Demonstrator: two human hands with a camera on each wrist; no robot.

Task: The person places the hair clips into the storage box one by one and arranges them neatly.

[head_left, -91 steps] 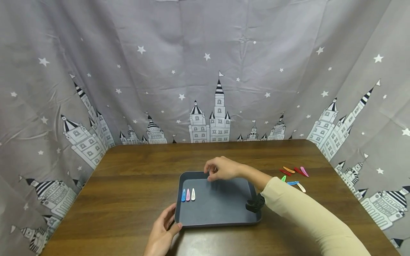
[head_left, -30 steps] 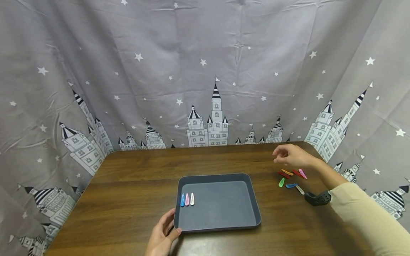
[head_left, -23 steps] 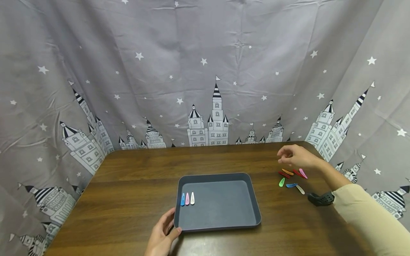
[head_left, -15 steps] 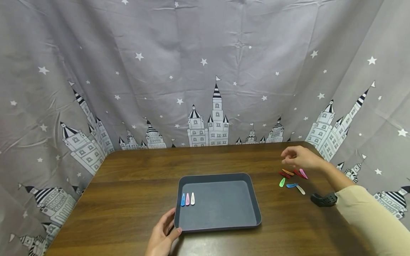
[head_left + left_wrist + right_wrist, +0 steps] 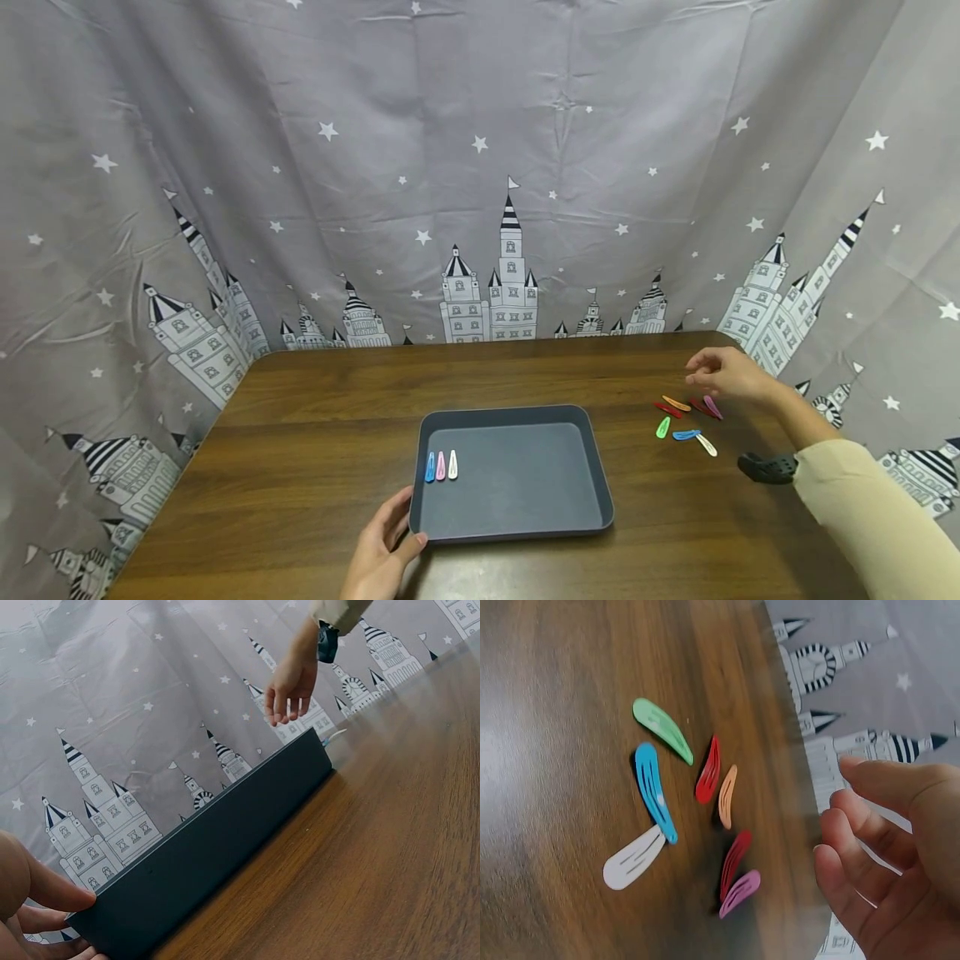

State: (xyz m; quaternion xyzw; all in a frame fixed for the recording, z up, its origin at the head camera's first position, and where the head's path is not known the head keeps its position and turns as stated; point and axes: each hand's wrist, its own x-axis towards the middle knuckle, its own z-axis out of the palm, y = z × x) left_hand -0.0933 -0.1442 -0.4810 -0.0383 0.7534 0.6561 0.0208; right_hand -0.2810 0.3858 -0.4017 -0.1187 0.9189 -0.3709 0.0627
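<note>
My left hand (image 5: 378,542) grips the near left corner of a dark grey tray (image 5: 525,487); in the left wrist view its thumb lies on the rim with fingers round the corner. Inside, along the left wall, blue (image 5: 431,468), pink (image 5: 441,467) and white (image 5: 453,465) snap hair clips stand in a row. Over the table's right side hovers my right hand (image 5: 727,373), fingers loosely bent and holding nothing. Below it lie loose hair clips: green (image 5: 662,731), blue (image 5: 652,787), white (image 5: 632,859), red (image 5: 709,772), orange (image 5: 727,796), dark red (image 5: 735,862) and pink (image 5: 740,894).
The wooden table (image 5: 322,417) carries the tray near its front middle. A grey curtain (image 5: 360,183) printed with castles and stars hangs behind it and along both sides. The loose white and blue clips touch end to end.
My right hand has moved from over the tray to the loose clips, then drifted slowly further right above them. The left hand keeps its grip on the tray, and the clips lie unchanged.
</note>
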